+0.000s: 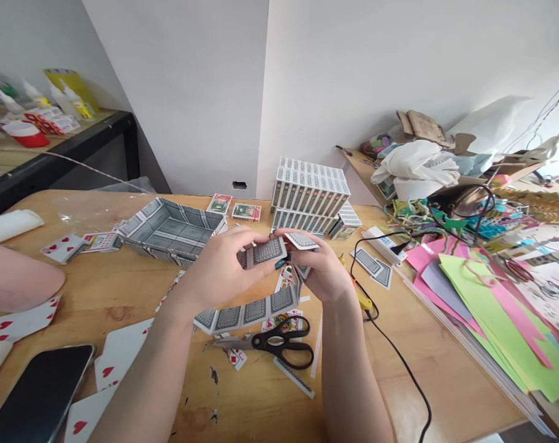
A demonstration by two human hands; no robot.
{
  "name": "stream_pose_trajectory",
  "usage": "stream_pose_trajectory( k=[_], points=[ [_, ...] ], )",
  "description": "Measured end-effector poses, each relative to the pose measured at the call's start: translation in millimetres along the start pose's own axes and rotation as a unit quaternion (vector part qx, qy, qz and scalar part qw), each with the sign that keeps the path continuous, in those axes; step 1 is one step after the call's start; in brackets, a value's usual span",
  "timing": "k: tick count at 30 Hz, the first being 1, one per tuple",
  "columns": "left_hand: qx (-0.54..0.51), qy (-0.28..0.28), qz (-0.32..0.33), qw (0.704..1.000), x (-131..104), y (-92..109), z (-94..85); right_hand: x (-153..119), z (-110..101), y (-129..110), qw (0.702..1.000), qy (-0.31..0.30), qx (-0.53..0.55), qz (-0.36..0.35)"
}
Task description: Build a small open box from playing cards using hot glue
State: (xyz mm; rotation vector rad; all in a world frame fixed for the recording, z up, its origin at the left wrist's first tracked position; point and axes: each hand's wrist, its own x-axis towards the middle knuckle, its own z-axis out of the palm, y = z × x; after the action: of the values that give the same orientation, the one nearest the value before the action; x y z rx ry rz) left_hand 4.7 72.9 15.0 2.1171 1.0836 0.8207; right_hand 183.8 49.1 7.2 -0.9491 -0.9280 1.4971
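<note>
In the head view my left hand (pixel 231 264) pinches a grey-patterned playing card (pixel 269 251) between thumb and fingers. Close on its right, my right hand (pixel 323 267) is closed on another card (pixel 301 240), which tilts above its fingers. Below the hands stands a strip of joined cards (pixel 254 311), bent up at its right end towards my right hand. Whether the held cards are joined to this strip is hidden by the fingers. Black-handled scissors (pixel 277 340) lie in front of the strip. A tray made of cards (pixel 173 227) sits behind my left hand.
Stacked card boxes (pixel 309 191) stand at the back. A phone (pixel 42 394) and loose cards (pixel 122 351) lie at left, near another person's arm (pixel 21 277). A black cable (pixel 394 344), power strip (pixel 383 245) and coloured paper (pixel 496 320) occupy the right.
</note>
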Motion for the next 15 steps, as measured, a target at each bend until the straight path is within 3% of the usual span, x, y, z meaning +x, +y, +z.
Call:
stream_pose_trajectory(
  k=[7,15],
  points=[
    [0.034,0.001,0.031,0.999,1.2,1.1,4.8,1.1,1.8,3.9,0.996,0.07,-0.046,-0.008],
    [0.065,-0.005,0.054,0.996,3.0,0.5,12.9,5.7,-3.1,9.4,0.993,0.072,-0.088,0.033]
  ],
)
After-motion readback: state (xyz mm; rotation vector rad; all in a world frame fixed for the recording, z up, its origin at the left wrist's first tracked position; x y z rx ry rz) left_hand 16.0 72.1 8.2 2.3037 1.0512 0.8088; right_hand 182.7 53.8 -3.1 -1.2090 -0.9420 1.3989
